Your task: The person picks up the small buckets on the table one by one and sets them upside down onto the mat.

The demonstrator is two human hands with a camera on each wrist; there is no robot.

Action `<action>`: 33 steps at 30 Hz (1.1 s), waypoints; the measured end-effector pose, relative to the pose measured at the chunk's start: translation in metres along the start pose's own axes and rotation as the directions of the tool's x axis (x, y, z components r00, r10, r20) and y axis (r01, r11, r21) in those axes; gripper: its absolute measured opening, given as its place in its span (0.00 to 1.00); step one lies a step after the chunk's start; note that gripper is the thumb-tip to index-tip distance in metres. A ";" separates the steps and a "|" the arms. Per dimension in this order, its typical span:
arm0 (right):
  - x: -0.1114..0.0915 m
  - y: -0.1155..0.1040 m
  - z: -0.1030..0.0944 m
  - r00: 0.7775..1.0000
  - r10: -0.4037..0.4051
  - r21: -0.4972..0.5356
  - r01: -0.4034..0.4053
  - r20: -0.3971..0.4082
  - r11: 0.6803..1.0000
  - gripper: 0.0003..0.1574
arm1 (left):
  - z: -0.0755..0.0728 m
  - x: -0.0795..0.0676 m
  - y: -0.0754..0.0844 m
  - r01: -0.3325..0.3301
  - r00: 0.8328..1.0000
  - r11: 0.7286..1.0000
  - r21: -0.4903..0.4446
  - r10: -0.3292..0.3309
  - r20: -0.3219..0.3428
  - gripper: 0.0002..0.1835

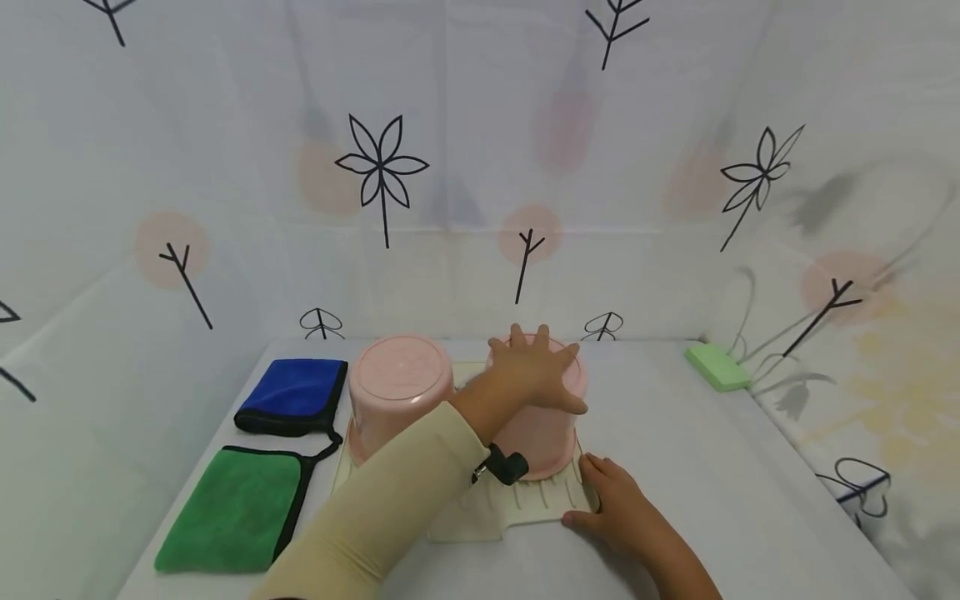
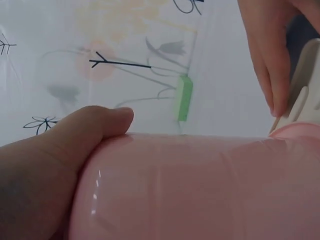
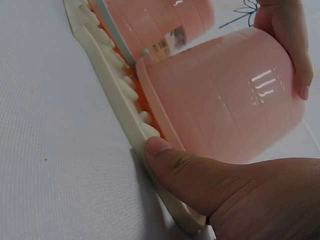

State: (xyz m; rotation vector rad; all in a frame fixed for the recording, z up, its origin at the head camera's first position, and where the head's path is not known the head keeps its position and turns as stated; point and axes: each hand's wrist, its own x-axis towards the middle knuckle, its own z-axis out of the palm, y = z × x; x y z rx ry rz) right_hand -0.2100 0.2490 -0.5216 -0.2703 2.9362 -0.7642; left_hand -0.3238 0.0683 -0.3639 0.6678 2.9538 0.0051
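Two pink plastic tubs stand upside down, side by side, on a cream ridged draining tray (image 1: 551, 506). Over the base of the right tub (image 1: 536, 442), my left hand (image 1: 531, 371) spreads its fingers and grips it from above. In the left wrist view its thumb bends over the edge of the base. The left tub (image 1: 401, 371) is untouched, partly hidden by my left sleeve. My right hand (image 1: 622, 508) holds the tray's near right corner, and its thumb presses the tray's side (image 3: 120, 112) in the right wrist view.
A folded blue cloth (image 1: 292, 387) and a green cloth (image 1: 236, 508), both edged in black, lie to the left of the tray. Near the table's far right edge is a light green block (image 1: 717, 367). A patterned white curtain (image 1: 480, 167) surrounds the white table.
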 end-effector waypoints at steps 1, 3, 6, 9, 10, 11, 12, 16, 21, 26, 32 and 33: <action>0.000 0.000 0.000 1.000 0.002 0.001 -0.002 0.003 1.000 0.67 | 0.000 0.000 -0.001 -0.007 1.000 1.000 -0.002 0.007 0.006 0.54; 0.001 0.001 0.000 1.000 0.007 0.000 -0.007 0.008 1.000 0.68 | 0.001 0.000 -0.002 -0.021 1.000 1.000 -0.008 0.021 0.012 0.54; 0.002 0.000 0.000 1.000 0.003 0.000 -0.003 0.010 1.000 0.68 | 0.002 0.000 -0.003 -0.028 1.000 1.000 -0.006 0.028 -0.005 0.54; 0.002 0.000 -0.001 1.000 -0.005 -0.003 0.005 0.005 1.000 0.67 | 0.003 -0.003 -0.004 -0.055 0.996 0.998 0.020 0.056 -0.062 0.55; 0.002 0.001 -0.001 1.000 -0.008 -0.005 0.008 0.002 1.000 0.67 | 0.004 -0.005 -0.004 -0.064 0.994 0.997 0.037 0.067 -0.088 0.55; 0.002 0.001 -0.001 1.000 -0.013 -0.003 0.013 -0.001 1.000 0.67 | 0.006 -0.008 -0.005 -0.073 0.990 0.996 0.057 0.079 -0.118 0.55; 0.002 0.001 -0.001 1.000 -0.018 -0.002 0.018 -0.004 1.000 0.67 | 0.007 -0.011 -0.006 -0.080 0.985 0.994 0.075 0.090 -0.149 0.54; 0.005 0.001 -0.001 0.999 -0.033 -0.001 0.033 -0.017 0.999 0.66 | 0.010 -0.029 -0.012 -0.089 0.961 0.990 0.108 0.113 -0.251 0.52; 0.008 0.003 0.000 0.999 -0.045 -0.012 0.045 -0.030 0.999 0.66 | 0.005 -0.054 -0.027 -0.073 0.943 0.992 0.103 0.102 -0.316 0.51; 0.003 0.007 -0.001 0.999 -0.036 -0.036 0.036 -0.012 0.999 0.67 | 0.012 -0.080 -0.046 -0.038 0.929 0.996 0.076 0.064 -0.364 0.51; -0.002 0.008 -0.016 0.998 -0.046 -0.084 0.043 -0.039 0.996 0.64 | 0.017 -0.108 -0.072 -0.005 0.929 0.999 0.050 0.024 -0.369 0.53; -0.003 0.008 -0.019 0.997 -0.055 -0.095 0.049 -0.055 0.994 0.63 | 0.017 -0.112 -0.077 0.006 0.929 0.998 0.055 0.015 -0.370 0.53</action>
